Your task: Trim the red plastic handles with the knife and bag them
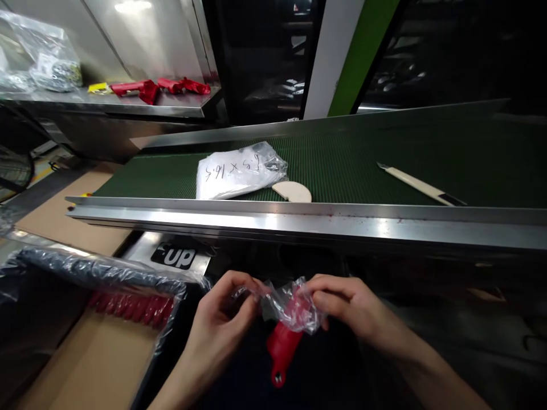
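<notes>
My left hand (pixel 233 310) pinches the edge of a clear plastic bag (pixel 310 322) between thumb and fingertips. The bag is bunched around the upper end of a red plastic part (pixel 285 344), whose lower end sticks out bare and has a small round hole. My right hand (pixel 348 299) is closed on the bag and the red part's upper end, with some fingers hidden behind them. Both hands are in front of the conveyor's metal edge, below belt height.
A green conveyor belt (pixel 333 165) carries a labelled pack of plastic bags (pixel 235 171), a cream disc (pixel 294 191) and a utility knife (pixel 421 183). At lower left, a lined box (pixel 106 270) holds several wrapped red parts (pixel 132 309). More red parts (pixel 145 89) lie on a metal shelf (pixel 179 111).
</notes>
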Available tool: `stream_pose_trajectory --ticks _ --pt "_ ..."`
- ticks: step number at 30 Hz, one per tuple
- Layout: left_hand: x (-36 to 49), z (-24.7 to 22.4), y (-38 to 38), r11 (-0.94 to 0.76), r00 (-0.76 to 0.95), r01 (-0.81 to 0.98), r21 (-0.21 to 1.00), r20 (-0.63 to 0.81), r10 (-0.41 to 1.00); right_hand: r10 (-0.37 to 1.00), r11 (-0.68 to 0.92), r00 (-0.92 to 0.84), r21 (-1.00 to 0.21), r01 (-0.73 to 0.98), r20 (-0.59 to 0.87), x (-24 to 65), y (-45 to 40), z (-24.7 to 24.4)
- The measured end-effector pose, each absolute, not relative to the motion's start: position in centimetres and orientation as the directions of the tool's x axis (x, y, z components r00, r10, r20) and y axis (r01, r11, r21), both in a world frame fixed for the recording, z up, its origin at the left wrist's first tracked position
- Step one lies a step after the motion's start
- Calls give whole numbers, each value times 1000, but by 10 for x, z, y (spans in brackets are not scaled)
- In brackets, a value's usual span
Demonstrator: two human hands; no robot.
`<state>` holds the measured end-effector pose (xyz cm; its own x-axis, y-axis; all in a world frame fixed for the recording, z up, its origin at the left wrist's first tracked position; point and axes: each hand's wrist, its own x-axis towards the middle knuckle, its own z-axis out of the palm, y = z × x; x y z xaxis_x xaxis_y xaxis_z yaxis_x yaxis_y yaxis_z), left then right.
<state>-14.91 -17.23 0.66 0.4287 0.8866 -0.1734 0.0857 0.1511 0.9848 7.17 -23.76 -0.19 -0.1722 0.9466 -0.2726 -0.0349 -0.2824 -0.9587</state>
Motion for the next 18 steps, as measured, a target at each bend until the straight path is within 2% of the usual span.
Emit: stream_pose_trajectory --ticks 3,9,13,15,17,18 --pt "-151 1 -171 83 401 150 985 -138 906 937 -326 -144 -945 -33 -318 68 -239 -2" --pt "-154 -8 -169 -123 367 317 940 -2 930 936 -329 -154 -942 -65 -317 61 -246 -9" --pt "-157 -12 -161 -205 338 389 898 68 939 930 -365 -66 -931 -29 -362 59 -246 -12" --pt "-159 -10 -159 -372 282 471 800 263 923 931 -366 6 -931 -2 -366 59 -245 -14" --pt "-156 -5 -163 -583 263 557 592 540 799 932 -356 77 -934 30 -353 58 -243 -14" --pt "-154 -1 -167 -659 307 563 499 613 728 935 -346 104 -937 55 -339 57 -243 -13"
